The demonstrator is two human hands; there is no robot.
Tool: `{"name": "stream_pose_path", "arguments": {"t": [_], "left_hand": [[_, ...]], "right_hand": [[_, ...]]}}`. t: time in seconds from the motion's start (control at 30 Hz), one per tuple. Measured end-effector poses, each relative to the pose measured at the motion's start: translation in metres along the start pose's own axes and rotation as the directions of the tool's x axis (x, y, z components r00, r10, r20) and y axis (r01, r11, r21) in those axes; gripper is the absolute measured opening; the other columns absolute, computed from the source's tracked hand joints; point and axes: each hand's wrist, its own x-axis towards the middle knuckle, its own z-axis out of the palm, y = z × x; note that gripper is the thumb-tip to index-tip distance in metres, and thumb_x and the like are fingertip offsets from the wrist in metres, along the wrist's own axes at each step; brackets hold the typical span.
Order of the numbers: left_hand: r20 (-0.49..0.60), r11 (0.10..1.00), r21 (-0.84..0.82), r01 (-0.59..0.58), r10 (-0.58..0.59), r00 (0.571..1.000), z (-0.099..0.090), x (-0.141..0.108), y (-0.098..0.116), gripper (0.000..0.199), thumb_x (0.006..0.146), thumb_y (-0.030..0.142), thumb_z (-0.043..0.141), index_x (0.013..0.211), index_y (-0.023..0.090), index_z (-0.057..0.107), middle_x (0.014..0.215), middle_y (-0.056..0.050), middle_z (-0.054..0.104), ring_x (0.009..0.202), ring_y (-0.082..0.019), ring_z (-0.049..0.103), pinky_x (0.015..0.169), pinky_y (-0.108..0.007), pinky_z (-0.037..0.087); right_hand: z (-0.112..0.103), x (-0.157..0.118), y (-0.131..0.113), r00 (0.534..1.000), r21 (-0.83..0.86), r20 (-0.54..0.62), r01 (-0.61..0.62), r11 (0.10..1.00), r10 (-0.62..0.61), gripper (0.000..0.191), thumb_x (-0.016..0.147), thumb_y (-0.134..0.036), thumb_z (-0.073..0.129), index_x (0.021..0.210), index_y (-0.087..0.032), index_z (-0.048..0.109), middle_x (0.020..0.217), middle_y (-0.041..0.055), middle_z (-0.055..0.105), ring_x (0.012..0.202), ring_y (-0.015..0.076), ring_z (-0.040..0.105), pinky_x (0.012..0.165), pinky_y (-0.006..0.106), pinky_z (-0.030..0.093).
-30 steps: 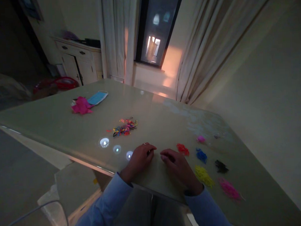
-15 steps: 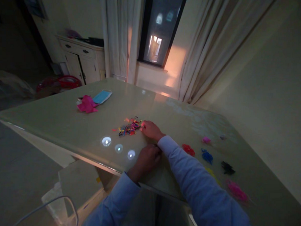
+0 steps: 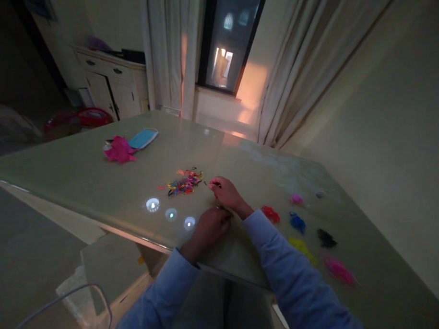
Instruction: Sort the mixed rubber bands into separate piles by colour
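A loose pile of small coloured rubber bands (image 3: 185, 183) lies on the table (image 3: 141, 179). Just right of it is my right hand (image 3: 226, 192), its thumb and fingers pinched together. A thin dark band (image 3: 205, 183) shows at those fingertips. My left hand (image 3: 211, 227) rests nearer the table's front edge with its fingers curled closed; whatever they hold, if anything, is hidden. Sorted by colour, separate clumps lie to the right: red bands (image 3: 270, 214), blue bands (image 3: 297, 222), yellow bands (image 3: 302, 249), black bands (image 3: 326, 238) and pink bands (image 3: 339, 269).
Farther left on the table lie a crumpled pink wrapper (image 3: 120, 149) and a blue face mask (image 3: 143, 138). A small pink clump (image 3: 296, 198) sits at the right beyond the blue bands. A white cabinet (image 3: 125, 91) and curtains (image 3: 165, 56) stand behind.
My right hand has drawn back to the right, away from the pile, with a dark band at its fingertips. My left hand stays in nearly the same place. The view has shifted slightly.
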Motion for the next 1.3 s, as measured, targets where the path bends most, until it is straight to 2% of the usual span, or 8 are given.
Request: {"name": "stream_pose_path", "arguments": {"t": [0.17,0.27,0.37,0.57,0.93,1.03,1.13,1.3], "left_hand": [[-0.033,1.000,-0.004,0.030,-0.030,0.999,0.000,0.000,-0.003,0.029,0.084,0.012,0.053,0.103,0.018,0.074,0.098,-0.009,0.074,0.090,-0.022,0.066,0.082,-0.032,0.048],[-0.052,1.000,-0.012,0.010,-0.010,0.999,-0.001,0.000,-0.002,0.024,0.085,0.012,0.053,0.097,0.017,0.074,0.090,-0.007,0.073,0.083,-0.020,0.065,0.077,-0.029,0.047],[-0.055,1.000,-0.027,0.000,-0.002,0.999,-0.003,-0.001,-0.001,0.022,0.087,0.016,0.053,0.094,0.018,0.074,0.087,-0.006,0.072,0.081,-0.019,0.064,0.076,-0.029,0.046],[-0.076,0.997,-0.078,0.004,-0.010,0.997,-0.004,-0.001,-0.005,0.024,0.088,0.023,0.052,0.100,0.019,0.074,0.090,-0.005,0.072,0.081,-0.017,0.064,0.077,-0.028,0.047],[-0.105,0.995,-0.091,0.030,-0.040,0.994,-0.008,0.000,-0.008,0.031,0.088,0.038,0.050,0.097,0.021,0.074,0.091,-0.005,0.074,0.082,-0.020,0.066,0.076,-0.032,0.050],[-0.086,0.993,-0.096,0.061,-0.070,0.994,-0.009,0.000,-0.008,0.035,0.088,0.043,0.048,0.098,0.022,0.074,0.092,-0.006,0.074,0.083,-0.021,0.066,0.074,-0.032,0.050],[-0.067,0.992,-0.089,0.093,-0.099,0.993,-0.010,0.001,-0.008,0.039,0.086,0.047,0.048,0.099,0.021,0.074,0.092,-0.006,0.074,0.083,-0.022,0.067,0.073,-0.032,0.051],[-0.065,0.990,-0.064,0.122,-0.126,0.990,-0.012,0.001,-0.006,0.043,0.084,0.051,0.048,0.098,0.022,0.075,0.097,-0.006,0.075,0.088,-0.024,0.068,0.078,-0.034,0.052]], "right_hand": [[-0.014,-0.038,-0.008,0.997,0.323,-0.055,-0.040,0.946,0.061,0.017,0.085,-0.034,0.055,0.086,-0.018,0.061,0.057,-0.0059,0.053,0.049,0.0104,0.051,0.050,0.021,0.041],[-0.023,-0.068,-0.012,0.987,0.601,-0.096,-0.044,0.798,0.126,0.021,0.079,-0.038,0.064,0.084,-0.019,0.062,0.054,-0.0073,0.051,0.047,0.0088,0.045,0.048,0.020,0.038],[-0.029,-0.095,-0.011,0.970,0.732,-0.155,-0.016,0.681,0.189,0.024,0.075,-0.040,0.072,0.081,-0.018,0.062,0.060,-0.0063,0.054,0.047,0.0065,0.042,0.046,0.019,0.034],[-0.036,-0.131,0.000,0.936,0.854,-0.207,0.031,0.520,0.285,0.032,0.072,-0.045,0.079,0.079,-0.017,0.063,0.068,-0.0030,0.059,0.045,0.0040,0.038,0.041,0.019,0.023],[-0.067,-0.175,0.015,0.907,0.958,-0.191,0.089,0.272,0.376,0.032,0.065,-0.035,0.089,0.073,-0.017,0.064,0.071,-0.0032,0.058,0.046,0.0016,0.035,0.042,0.018,0.024],[-0.080,-0.188,0.021,0.882,0.952,-0.226,0.110,0.286,0.414,0.031,0.065,-0.036,0.089,0.073,-0.017,0.066,0.071,-0.0029,0.058,0.046,0.0016,0.035,0.042,0.017,0.025],[-0.097,-0.203,0.036,0.821,0.912,-0.321,0.133,0.387,0.473,0.032,0.065,-0.039,0.088,0.074,-0.017,0.067,0.072,-0.0023,0.059,0.046,0.0018,0.037,0.042,0.016,0.024],[-0.132,-0.232,0.078,0.614,0.735,-0.561,0.061,0.675,0.556,0.036,0.064,-0.044,0.086,0.080,-0.017,0.069,0.069,-0.0015,0.061,0.046,0.0052,0.040,0.041,0.018,0.028]]}}
